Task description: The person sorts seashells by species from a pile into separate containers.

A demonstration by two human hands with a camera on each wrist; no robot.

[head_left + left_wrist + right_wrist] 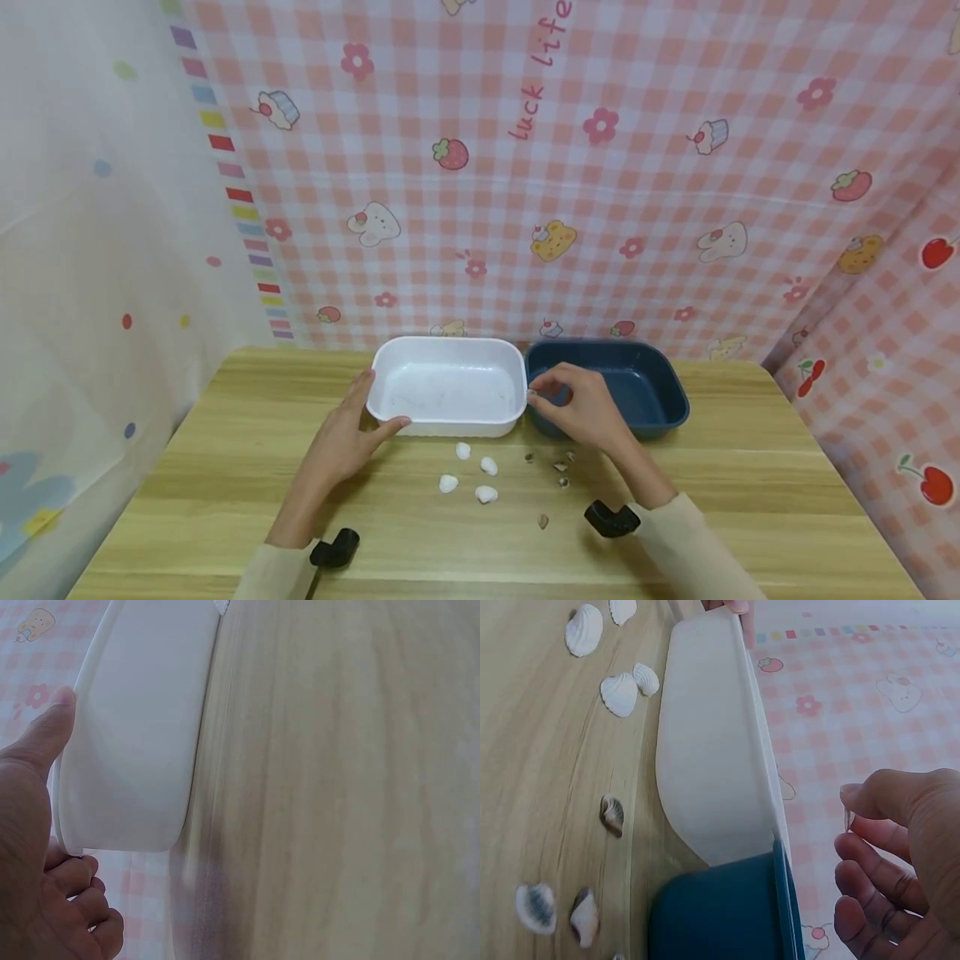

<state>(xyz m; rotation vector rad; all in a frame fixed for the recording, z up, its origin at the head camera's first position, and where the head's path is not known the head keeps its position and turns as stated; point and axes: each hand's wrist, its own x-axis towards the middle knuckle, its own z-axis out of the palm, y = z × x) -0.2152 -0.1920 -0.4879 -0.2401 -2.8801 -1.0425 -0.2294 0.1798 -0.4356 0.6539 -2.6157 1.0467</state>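
Observation:
My left hand (343, 437) grips the left end of a white plastic basin (450, 428), thumb on the front rim and fingers curled at the end rim in the left wrist view. Above the left side of a dark blue basin (660, 423), my right hand (577, 404) pinches a small, thin, pale shell (848, 819) between thumb and forefinger. The two basins stand side by side. White ribbed shells (486, 494) lie in front of the white one. Several small brownish shells (560, 467) are scattered in front of the blue one.
A single brown shell (543, 522) lies nearer the front of the wooden table (420, 558). Behind the basins hangs a pink checked cloth (480, 217), with a white dotted cloth (112, 267) at the left. Black camera mounts (335, 549) sit on both wrists.

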